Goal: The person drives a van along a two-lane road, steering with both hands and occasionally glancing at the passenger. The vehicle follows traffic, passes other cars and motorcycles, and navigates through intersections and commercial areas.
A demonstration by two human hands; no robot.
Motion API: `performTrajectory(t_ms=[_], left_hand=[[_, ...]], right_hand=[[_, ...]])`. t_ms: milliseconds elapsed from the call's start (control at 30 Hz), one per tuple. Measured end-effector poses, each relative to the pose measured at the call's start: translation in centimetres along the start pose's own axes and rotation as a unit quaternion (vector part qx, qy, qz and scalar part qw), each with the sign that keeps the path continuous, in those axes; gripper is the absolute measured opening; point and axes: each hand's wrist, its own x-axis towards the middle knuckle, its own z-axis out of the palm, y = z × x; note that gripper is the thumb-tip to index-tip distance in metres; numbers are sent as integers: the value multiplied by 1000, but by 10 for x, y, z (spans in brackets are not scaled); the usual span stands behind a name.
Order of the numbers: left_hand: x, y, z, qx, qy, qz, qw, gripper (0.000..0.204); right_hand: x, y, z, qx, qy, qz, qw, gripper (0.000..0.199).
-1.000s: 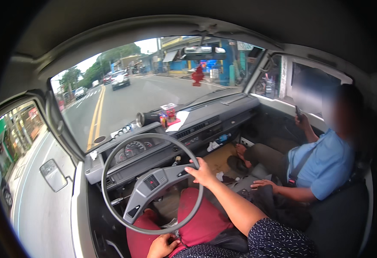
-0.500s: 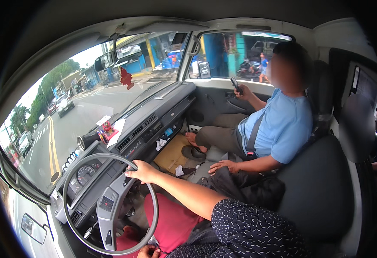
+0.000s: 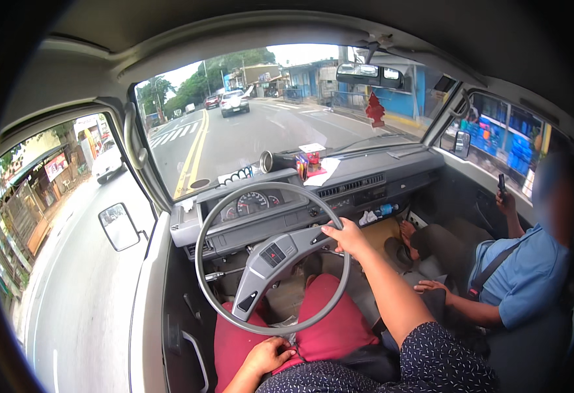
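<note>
The grey steering wheel (image 3: 201, 283) stands in front of my lap, its spokes slanting from lower left to upper right. My right hand (image 3: 346, 237) is closed around the right side of its rim, where the upper spoke meets it. Below the wheel, my left hand (image 3: 269, 355) lies loosely on my lap over the red trousers (image 3: 334, 313). Its thumb is slightly apart from the bent fingers, and no object shows in it. The instrument cluster (image 3: 253, 203) is visible through the upper part of the wheel.
On the right sits a passenger in a blue shirt (image 3: 529, 275), holding a dark phone (image 3: 502, 185). Red items (image 3: 313, 160) and white paper lie on the dashboard (image 3: 392, 167). A red tree-shaped hanger (image 3: 375, 110) dangles ahead. A white car (image 3: 235, 103) is on the road.
My view has swung left, bringing the driver-side window and mirror further in. More of my left hand and forearm shows. My right hand keeps its grip on the wheel.
</note>
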Motion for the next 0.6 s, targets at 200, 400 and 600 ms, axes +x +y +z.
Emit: performTrajectory(t_ms=[200, 400, 600], left_hand=[[6, 3, 2, 38, -31, 12, 999, 36], [-2, 10, -1, -1, 6, -11, 1000, 35], [-6, 6, 6, -4, 39, 27, 999, 29]], right_hand=[[-6, -1, -2, 13, -7, -10, 1000, 48], [-9, 3, -3, 32, -14, -21, 999, 44], [-26, 19, 3, 79, 28, 16, 996, 43]])
